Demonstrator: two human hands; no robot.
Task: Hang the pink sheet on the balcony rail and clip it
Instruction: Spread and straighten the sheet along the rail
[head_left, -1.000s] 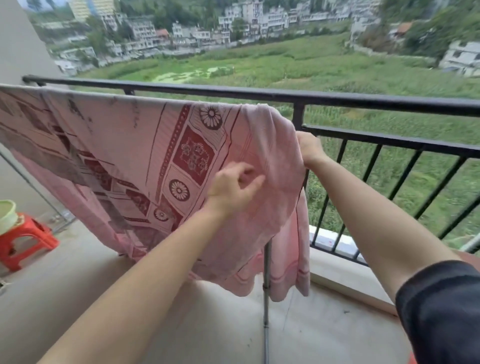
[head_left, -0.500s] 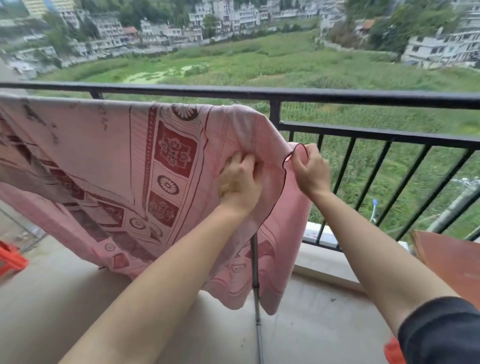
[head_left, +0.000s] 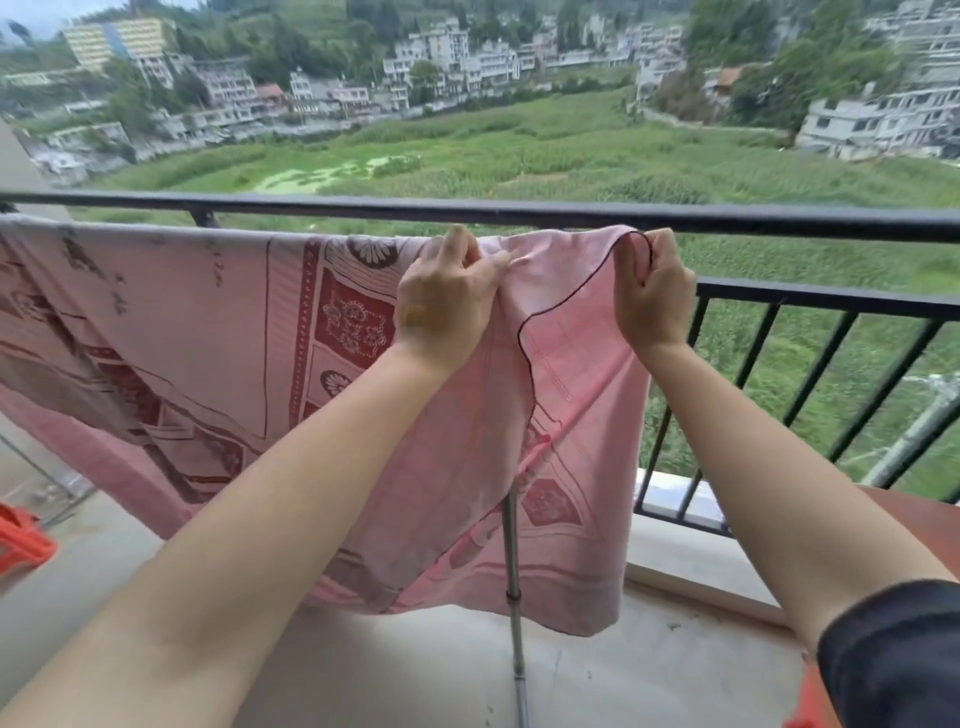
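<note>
The pink sheet (head_left: 208, 322) is hanging just beneath the balcony rail (head_left: 571, 213). At its right end, the left hand (head_left: 447, 306) is pinching a fold and the right hand (head_left: 654, 296) is gripping the dark-trimmed edge.

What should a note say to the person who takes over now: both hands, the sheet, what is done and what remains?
Left hand: pinches the top fold of the pink patterned fabric sheet.
Right hand: grips the sheet's dark-hemmed corner, raised just below the black metal balcony rail.
Done: most of the sheet hangs spread out to the left.
Left: spread this corner flat, then clip it; nothing to clip with is in view.
</note>
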